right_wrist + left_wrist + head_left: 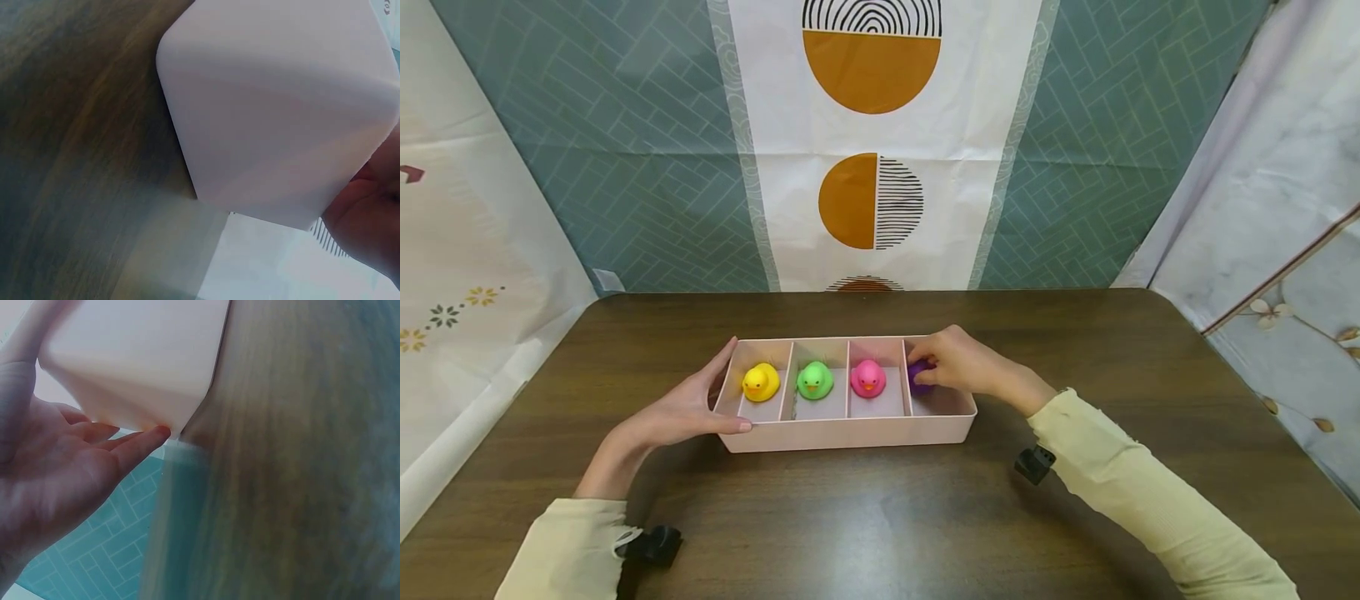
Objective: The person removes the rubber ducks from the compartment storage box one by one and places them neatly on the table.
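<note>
A pale pink box (850, 432) with compartments in a row lies on the table. From left to right it holds a yellow rubber duck (761, 382), a green rubber duck (815, 381) and a pink rubber duck (868, 379). In the rightmost compartment, my right hand (962, 362) pinches a purple rubber duck (919, 377), largely hidden by the fingers. My left hand (681, 408) grips the box's left end, thumb along the front and fingers toward the back corner. The left wrist view shows its fingertips (161, 432) against the end wall.
The brown wooden table (865, 508) extends around the box on all sides. Behind its far edge hangs a green and white patterned cloth (647, 167). Light patterned sheets (482, 250) hang at both sides.
</note>
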Tool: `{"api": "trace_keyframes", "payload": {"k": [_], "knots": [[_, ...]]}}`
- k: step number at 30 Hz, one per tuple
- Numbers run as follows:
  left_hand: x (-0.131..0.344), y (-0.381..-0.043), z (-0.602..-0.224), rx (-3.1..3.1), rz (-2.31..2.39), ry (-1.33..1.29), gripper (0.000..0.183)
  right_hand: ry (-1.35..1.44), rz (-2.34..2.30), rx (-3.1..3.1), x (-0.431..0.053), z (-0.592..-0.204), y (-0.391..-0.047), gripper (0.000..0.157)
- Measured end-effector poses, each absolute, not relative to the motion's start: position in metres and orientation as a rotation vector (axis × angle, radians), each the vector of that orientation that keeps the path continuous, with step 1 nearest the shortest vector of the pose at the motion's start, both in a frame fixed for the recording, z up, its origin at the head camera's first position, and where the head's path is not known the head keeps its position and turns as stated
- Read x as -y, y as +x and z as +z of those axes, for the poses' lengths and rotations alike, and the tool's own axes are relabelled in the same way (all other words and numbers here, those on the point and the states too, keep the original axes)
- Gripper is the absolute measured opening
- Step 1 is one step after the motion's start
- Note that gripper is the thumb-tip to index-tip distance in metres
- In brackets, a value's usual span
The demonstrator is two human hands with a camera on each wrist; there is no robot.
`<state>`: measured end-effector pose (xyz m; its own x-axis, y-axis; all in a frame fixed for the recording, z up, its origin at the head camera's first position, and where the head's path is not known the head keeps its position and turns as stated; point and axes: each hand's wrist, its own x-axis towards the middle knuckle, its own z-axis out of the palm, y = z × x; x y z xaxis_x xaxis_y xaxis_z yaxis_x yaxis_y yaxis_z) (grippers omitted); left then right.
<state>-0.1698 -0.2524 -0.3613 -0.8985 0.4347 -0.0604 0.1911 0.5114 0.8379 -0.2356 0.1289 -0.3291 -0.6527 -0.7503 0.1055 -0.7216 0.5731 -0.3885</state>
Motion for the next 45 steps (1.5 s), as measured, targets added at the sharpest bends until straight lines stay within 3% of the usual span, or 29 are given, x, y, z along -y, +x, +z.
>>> {"api": "trace_keyframes", "payload": {"k": [22, 45], "knots": [[0.253, -0.171, -0.361, -2.479, 1.329, 0.520, 0.119, -1.193, -0.878, -2.792, -0.144, -0.323, -0.228, 0.026], [0.253, -0.170, -0.362, -2.495, 1.317, 0.525, 0.119, -1.112, -0.978, -2.841, -0.162, -0.300, -0.227, 0.025]]}}
